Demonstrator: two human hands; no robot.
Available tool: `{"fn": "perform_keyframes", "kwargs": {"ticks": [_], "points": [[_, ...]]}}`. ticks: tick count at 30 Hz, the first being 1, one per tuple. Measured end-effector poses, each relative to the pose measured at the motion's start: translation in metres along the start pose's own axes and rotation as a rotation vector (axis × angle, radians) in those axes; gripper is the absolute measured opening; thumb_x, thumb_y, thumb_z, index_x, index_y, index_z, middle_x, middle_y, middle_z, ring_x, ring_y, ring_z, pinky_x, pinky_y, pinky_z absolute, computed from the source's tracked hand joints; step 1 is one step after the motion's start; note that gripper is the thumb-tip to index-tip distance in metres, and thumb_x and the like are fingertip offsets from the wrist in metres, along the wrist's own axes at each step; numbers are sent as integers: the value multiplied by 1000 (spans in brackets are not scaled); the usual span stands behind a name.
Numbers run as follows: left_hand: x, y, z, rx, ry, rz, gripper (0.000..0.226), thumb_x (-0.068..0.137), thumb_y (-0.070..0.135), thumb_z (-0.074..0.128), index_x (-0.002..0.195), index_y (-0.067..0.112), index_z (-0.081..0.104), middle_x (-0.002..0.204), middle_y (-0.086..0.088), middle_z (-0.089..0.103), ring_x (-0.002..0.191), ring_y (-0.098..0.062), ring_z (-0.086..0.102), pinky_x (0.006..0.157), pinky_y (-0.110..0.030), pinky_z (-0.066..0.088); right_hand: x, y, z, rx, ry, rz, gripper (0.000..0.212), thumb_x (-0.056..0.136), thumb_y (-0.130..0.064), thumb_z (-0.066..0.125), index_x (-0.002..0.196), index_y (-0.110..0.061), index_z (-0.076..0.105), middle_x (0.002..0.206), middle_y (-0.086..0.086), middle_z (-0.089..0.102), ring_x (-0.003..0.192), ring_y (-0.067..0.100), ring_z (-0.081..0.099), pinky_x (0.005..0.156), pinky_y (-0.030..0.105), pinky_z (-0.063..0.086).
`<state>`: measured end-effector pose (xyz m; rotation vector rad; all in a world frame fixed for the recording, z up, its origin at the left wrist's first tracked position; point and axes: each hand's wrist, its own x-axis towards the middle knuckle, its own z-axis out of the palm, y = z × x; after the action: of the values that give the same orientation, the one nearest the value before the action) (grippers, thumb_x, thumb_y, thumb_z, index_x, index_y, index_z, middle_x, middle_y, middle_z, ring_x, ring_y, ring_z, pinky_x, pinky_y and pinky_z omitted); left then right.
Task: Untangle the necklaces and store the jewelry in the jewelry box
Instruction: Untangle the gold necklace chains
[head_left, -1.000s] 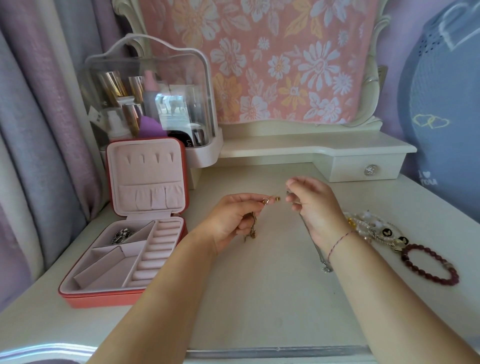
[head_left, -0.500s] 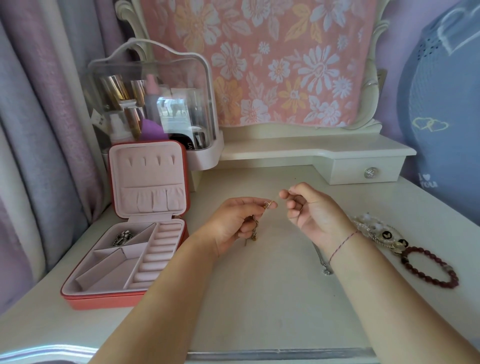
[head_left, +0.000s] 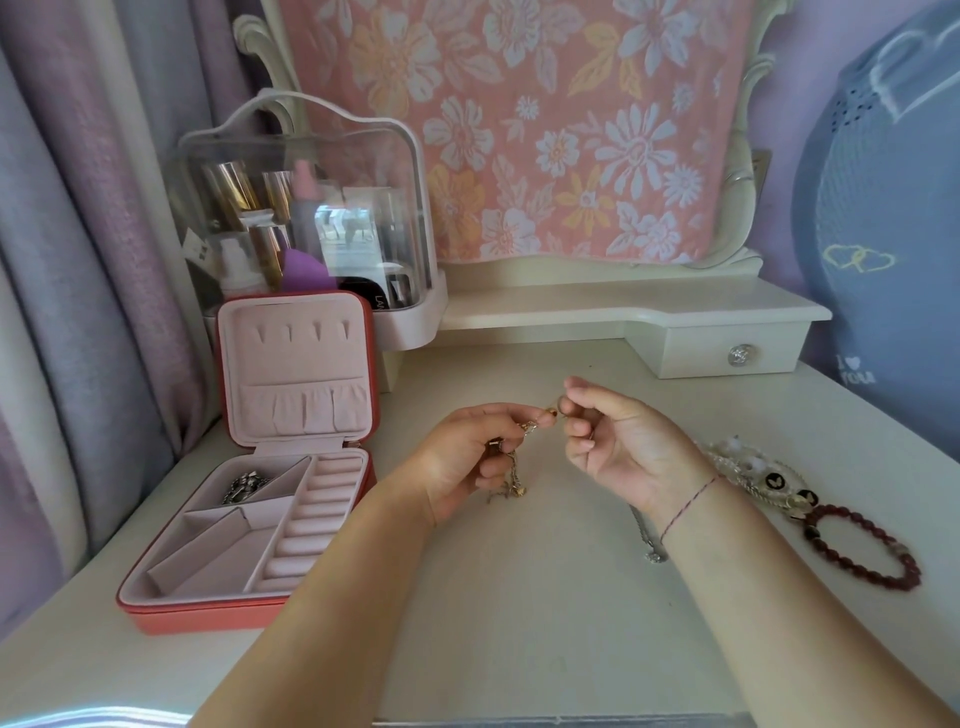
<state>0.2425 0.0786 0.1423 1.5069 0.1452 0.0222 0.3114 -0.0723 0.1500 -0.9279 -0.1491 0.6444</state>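
My left hand (head_left: 467, 457) grips a gold necklace (head_left: 514, 475) above the dressing table; its chain hangs down from my fingers. My right hand (head_left: 618, 441) pinches the necklace's upper end (head_left: 551, 413) between thumb and forefinger. A silver necklace (head_left: 647, 535) lies on the table, partly hidden under my right wrist. The open red jewelry box (head_left: 208, 613) with pink lining stands at the left; a silver chain (head_left: 244, 486) lies in its back left compartment.
A pearl and charm piece (head_left: 753, 470) and a dark red bead bracelet (head_left: 862, 545) lie at the right. A clear cosmetics case (head_left: 306, 208) stands behind the box. A raised shelf with a small drawer (head_left: 727, 353) runs along the back.
My right hand let go of the silver chain, closed back toward my left hand and now pinches the gold necklace's end. The left hand stayed nearly in place.
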Motion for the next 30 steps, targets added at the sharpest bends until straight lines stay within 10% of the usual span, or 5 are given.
{"fn": "perform_keyframes", "kwargs": {"ticks": [9, 30], "points": [[0, 0, -1, -15, -5, 19, 25, 66, 9, 50, 81, 16, 69, 61, 3, 35, 41, -9, 24, 40, -17, 19, 0, 3, 0, -89, -53, 21, 17, 89, 3, 52, 89, -9, 65, 76, 4, 53, 48, 6, 46, 43, 15, 35], [0, 1, 0, 9, 57, 73, 21, 92, 1, 49, 89, 13, 66, 63, 2, 37, 42, -8, 26, 39, -18, 18, -1, 8, -1, -501, -1, -193, 6, 87, -8, 65, 82, -10, 64, 70, 2, 62, 41, 6, 27, 41, 17, 21]]}}
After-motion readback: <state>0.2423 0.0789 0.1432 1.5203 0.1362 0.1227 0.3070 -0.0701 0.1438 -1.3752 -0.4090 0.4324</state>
